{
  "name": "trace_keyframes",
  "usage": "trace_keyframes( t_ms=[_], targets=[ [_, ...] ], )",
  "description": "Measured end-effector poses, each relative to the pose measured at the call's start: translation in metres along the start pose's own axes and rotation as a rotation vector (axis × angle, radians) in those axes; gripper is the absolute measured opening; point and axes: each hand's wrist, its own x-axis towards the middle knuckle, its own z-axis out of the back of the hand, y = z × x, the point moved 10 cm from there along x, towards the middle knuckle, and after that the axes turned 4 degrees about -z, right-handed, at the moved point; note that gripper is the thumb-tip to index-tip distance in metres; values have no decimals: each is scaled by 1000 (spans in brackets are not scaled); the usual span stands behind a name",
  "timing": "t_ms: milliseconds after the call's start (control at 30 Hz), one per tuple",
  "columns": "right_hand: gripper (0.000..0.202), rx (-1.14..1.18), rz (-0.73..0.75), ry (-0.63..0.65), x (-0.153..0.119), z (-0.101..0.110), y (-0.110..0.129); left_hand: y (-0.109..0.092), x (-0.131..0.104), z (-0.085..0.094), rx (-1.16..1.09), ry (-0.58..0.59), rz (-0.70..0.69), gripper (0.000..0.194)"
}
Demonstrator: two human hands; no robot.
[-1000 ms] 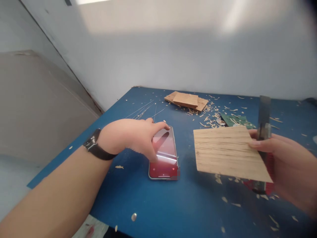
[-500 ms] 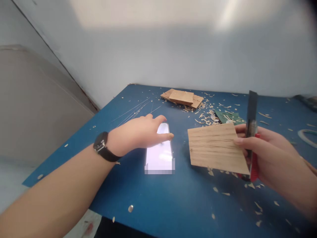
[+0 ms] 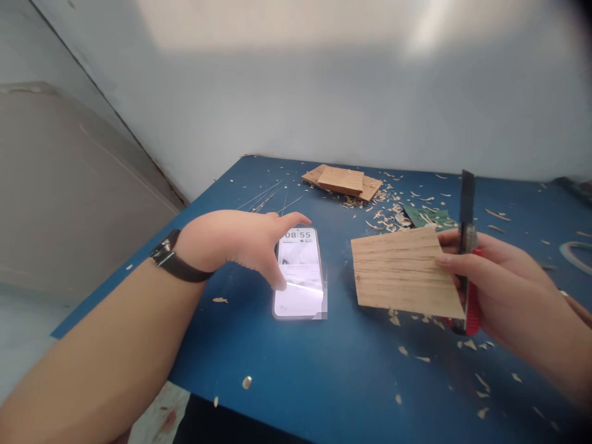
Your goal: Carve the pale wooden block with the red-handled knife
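A lit smartphone (image 3: 300, 271) lies flat on the blue tabletop, its screen showing 08:55. My left hand (image 3: 250, 243), a black watch (image 3: 180, 259) on its wrist, reaches over the phone's left side with thumb and forefinger spread; whether the thumb touches the glass I cannot tell. In my right hand (image 3: 490, 265) are two things together: a thin wooden board (image 3: 402, 274), pinched under the thumb and tilted above the table, and a red-handled utility knife (image 3: 467, 209) with its dark blade pointing up. The fingers hide part of the knife's handle.
Two wooden pieces (image 3: 342, 180) are stacked near the wall. Wood shavings (image 3: 388, 216) scatter around a green sheet (image 3: 428, 217) and over the right side. Thin wires (image 3: 261, 198) lie beyond my left hand. A pale ring (image 3: 576, 256), perhaps tape, sits at the right edge.
My left hand has drawn back leftward across the phone, its thumb now lower over the screen. The screen has changed from blank white to the clock display. My right hand is nearly still.
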Motion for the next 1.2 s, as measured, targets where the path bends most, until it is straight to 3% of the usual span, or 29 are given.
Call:
trace_keyframes(
  t_ms=[333,700,967,1200],
  targets=[
    [49,-34,-11,-4,-1,-4,1,-7,1,-6,-21,-58,5,133],
    [45,-62,44,-1,-6,-7,10,2,-1,0,-50,-2,-28,139],
    [49,-50,52,-16,-3,-5,7,2,3,1,-86,-41,-3,125],
    [54,-39,12,3,-3,-9,4,0,3,-4,-86,-57,19,136]
  ],
)
